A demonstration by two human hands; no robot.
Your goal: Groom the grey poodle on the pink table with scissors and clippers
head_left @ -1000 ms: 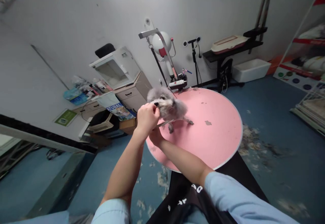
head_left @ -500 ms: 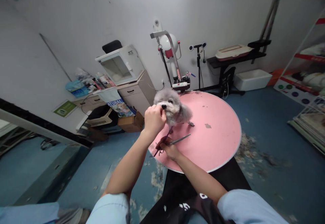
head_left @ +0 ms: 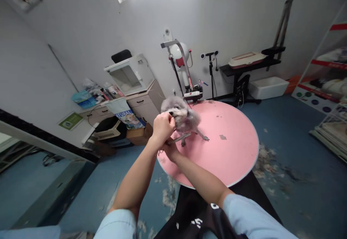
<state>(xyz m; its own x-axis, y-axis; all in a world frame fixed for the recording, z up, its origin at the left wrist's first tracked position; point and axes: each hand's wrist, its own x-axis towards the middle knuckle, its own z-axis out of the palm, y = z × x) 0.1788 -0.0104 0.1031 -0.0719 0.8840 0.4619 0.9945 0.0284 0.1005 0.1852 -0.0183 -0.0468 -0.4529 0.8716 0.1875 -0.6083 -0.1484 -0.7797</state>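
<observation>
The left hand [head_left: 163, 127] is closed, fingers bunched at the muzzle of a small, fluffy grey dog [head_left: 192, 120], apparently pinching it, though the fingertips are partly hidden; the right hand [head_left: 170, 149], curled just below the left, grips slim grey metal scissors [head_left: 183, 137], their blurred blades pointing across in front of the dog's chest; how far apart the blades stand cannot be told; the dog is near the left edge of a round pink table [head_left: 234, 154], its forepaws on the surface; a flat grey tuft of hair [head_left: 222, 137] lies to the right of the paws.
</observation>
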